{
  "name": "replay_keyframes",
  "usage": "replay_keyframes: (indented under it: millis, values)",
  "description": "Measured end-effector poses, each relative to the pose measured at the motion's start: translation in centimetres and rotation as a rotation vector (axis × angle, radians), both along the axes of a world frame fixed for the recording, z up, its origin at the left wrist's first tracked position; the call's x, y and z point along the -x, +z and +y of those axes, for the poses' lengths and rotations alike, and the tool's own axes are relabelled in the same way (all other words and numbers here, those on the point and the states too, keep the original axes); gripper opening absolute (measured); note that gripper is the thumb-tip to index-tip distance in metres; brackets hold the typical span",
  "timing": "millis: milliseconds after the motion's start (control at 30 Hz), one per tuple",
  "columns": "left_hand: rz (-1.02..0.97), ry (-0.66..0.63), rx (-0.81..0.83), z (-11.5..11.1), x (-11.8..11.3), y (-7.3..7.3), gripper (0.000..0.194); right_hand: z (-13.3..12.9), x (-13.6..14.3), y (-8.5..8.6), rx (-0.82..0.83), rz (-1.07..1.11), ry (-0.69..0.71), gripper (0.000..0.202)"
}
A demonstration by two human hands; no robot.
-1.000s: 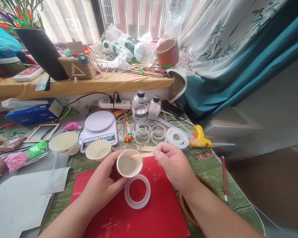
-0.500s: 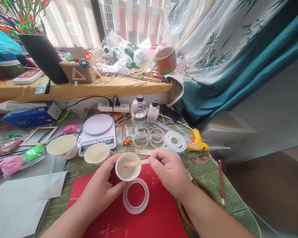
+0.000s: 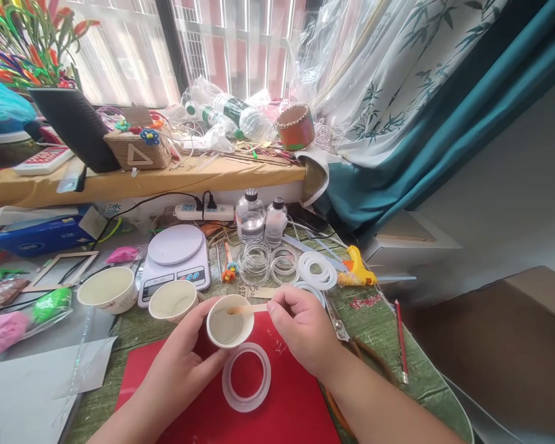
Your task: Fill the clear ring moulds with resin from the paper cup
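Note:
My left hand [image 3: 192, 345] is wrapped round a white paper cup [image 3: 230, 342], tilted so its inside faces me. A clear liquid appears to lie at the bottom. Between the thumb and fingers of my right hand [image 3: 300, 327] is a flat wooden stick [image 3: 254, 308], its darker wet-looking tip inside the cup near the far wall. Just below the cup, a white ring-shaped silicone mold [image 3: 246, 404] lies on a red sheet [image 3: 287, 419]. Two more paper cups stand to the left, a nearer one [image 3: 173, 301] and a farther one [image 3: 108, 290].
Behind the hands are a kitchen scale [image 3: 176, 246], two bottles [image 3: 250, 219] of clear liquid, stacked clear rings [image 3: 254, 262] and white rings [image 3: 317, 270]. A yellow glue gun [image 3: 358, 268], scissors [image 3: 337, 320] and a red pencil [image 3: 401, 342] lie to the right. A crowded sill [image 3: 203, 179] runs along the back.
The view has shifted slightly, so everything sits a little lower and further left. The stick's tip has moved a little within the cup; both hands keep their holds.

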State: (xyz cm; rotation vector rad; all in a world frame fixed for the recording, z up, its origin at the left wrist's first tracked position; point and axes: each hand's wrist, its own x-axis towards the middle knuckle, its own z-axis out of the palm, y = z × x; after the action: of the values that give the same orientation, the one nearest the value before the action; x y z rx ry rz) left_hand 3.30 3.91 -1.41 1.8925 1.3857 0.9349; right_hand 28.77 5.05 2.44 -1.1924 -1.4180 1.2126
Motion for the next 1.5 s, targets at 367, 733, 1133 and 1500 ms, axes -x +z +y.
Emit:
replay_keyframes:
  millis: [367, 733, 1133, 1500]
  values:
    - [0.026, 0.083, -0.097, -0.2, -0.8, 0.3, 0.054, 0.5, 0.4, -0.8, -0.03, 0.07, -0.026, 0.03]
    - [0.12, 0.139, -0.1, -3.3, 0.4, 3.0, 0.053, 0.4, 0.9, -0.8, 0.07, 0.198, 0.043, 0.025]
    - [0.105, 0.267, -0.005, -8.0, 4.1, 1.1, 0.057, 0.3, 1.5, -1.6, 0.214, 0.018, 0.188, 0.017]
    - [0.154, 0.15, -0.009, -5.7, 4.1, 2.0, 0.058, -0.1, 1.4, -2.1, 0.241, -0.107, 0.147, 0.024]
